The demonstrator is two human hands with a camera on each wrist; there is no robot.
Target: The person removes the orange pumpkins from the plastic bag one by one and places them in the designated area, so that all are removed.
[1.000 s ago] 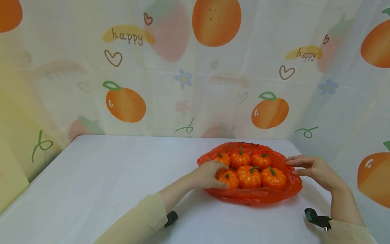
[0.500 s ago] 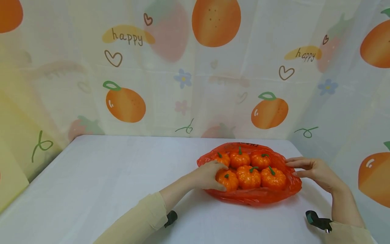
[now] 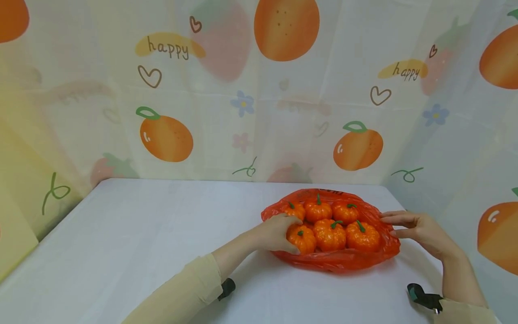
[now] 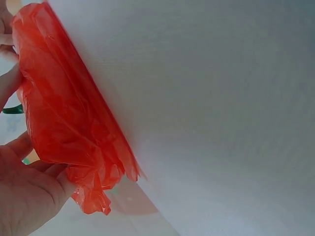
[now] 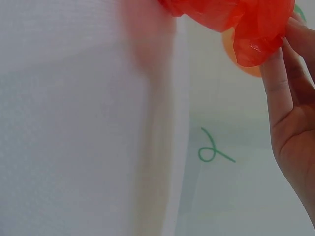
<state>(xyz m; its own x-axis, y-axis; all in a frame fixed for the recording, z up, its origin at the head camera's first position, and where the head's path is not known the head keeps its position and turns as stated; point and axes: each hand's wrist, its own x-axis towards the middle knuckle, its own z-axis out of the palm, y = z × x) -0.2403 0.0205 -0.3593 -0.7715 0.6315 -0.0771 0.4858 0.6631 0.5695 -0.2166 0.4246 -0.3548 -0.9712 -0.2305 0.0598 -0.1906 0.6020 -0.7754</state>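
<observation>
A thin red plastic bag (image 3: pixel 332 264) lies spread open on the white table. Inside it sit several small orange pumpkins (image 3: pixel 330 236) with green stems, in two rows. My left hand (image 3: pixel 279 233) reaches over the bag's left rim, thumb and fingers curved round the front-left pumpkin (image 3: pixel 305 241). In the left wrist view, the bag's crumpled side (image 4: pixel 64 108) covers that pumpkin, and part of the left hand (image 4: pixel 29 196) shows beside the film. On the right, my right hand (image 3: pixel 422 231) pinches the bag's edge; in the right wrist view, its fingertips meet the film (image 5: pixel 258 46).
The white table (image 3: pixel 141 247) reaches to a back curtain (image 3: pixel 275 112) printed with fruit, hearts and flowers. Side curtains stand close to its left and right edges. A dark wrist-worn device (image 3: pixel 422 297) shows at the right sleeve, another (image 3: pixel 227 288) at the left.
The right hand and wrist have shifted very slightly to the right and down. The left hand, the pumpkins and the bag hold nearly the same places.
</observation>
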